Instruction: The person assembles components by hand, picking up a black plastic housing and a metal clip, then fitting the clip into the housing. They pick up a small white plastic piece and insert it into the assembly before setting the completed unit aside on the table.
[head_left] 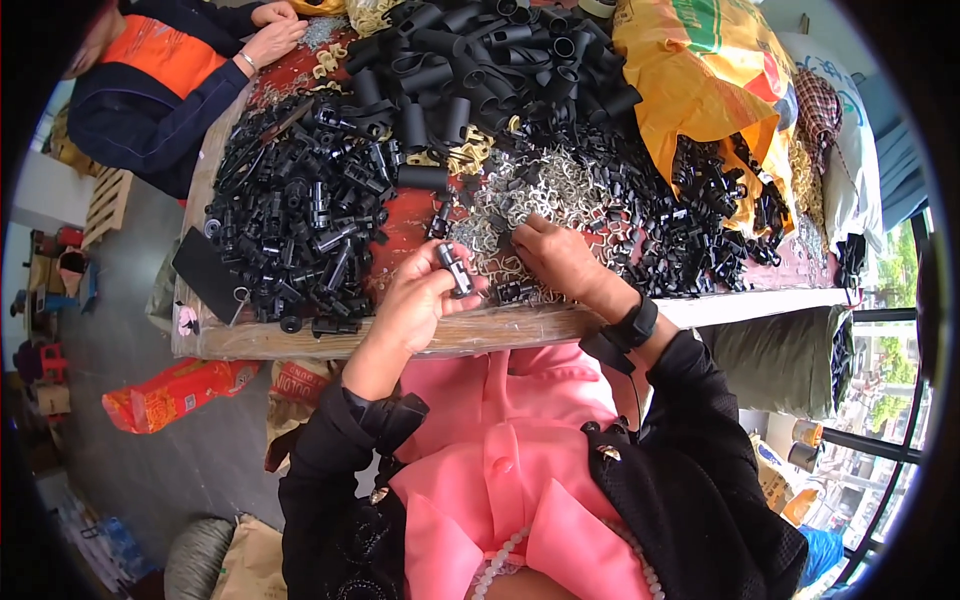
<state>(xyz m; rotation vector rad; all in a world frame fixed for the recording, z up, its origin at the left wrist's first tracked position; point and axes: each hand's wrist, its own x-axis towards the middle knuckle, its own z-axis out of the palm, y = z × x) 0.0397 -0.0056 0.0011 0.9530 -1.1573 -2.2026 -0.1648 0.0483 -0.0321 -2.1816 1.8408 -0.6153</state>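
Near the table's front edge, my left hand point(420, 300) is closed around a small black cylindrical part point(455, 270) with a shiny metallic piece along it. My right hand point(555, 256) is at the near side of a pile of small silvery metal clips point(560, 190). Its fingers are pinched together, and whatever they hold is hidden from view. To the left of my left hand lies a heap of black cylindrical assemblies point(310, 215). Several small black parts point(515, 291) rest below my right hand.
Large black tubes point(470, 60) are piled at the back. A yellow sack point(690, 70) stands at the right by small black parts point(690, 230). A co-worker's hands point(275, 35) are at the far left. A black flat plate point(210, 275) lies at the left corner.
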